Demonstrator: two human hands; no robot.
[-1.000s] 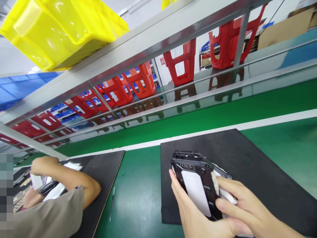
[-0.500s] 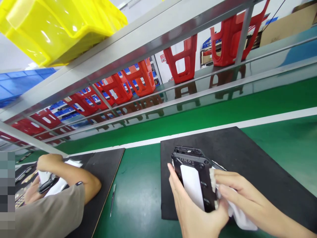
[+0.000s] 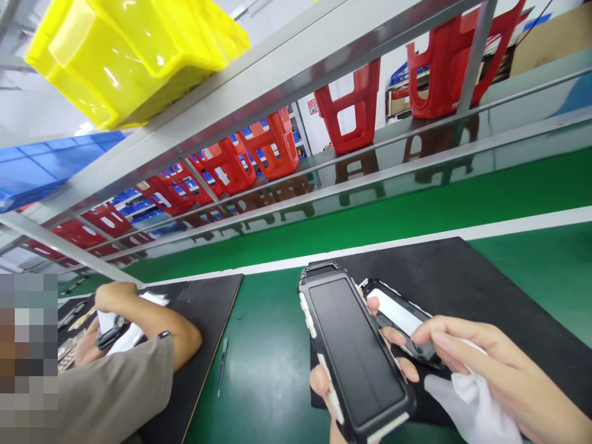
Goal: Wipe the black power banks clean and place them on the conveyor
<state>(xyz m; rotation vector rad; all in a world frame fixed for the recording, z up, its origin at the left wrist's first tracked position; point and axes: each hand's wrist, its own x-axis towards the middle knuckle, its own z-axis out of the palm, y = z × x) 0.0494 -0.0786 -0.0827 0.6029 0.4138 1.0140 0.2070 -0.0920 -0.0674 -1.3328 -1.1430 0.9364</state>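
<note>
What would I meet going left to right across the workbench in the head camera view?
Co-worker's bent arm, thin tool, hand-held device with a dark panel, white cloth.

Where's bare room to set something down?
Green tabletop is bare between the slim tool and the right black mat, and past that mat's right edge. Crowded: around that mat's middle, with the lying device, held device, right hand and white cloth.
</note>
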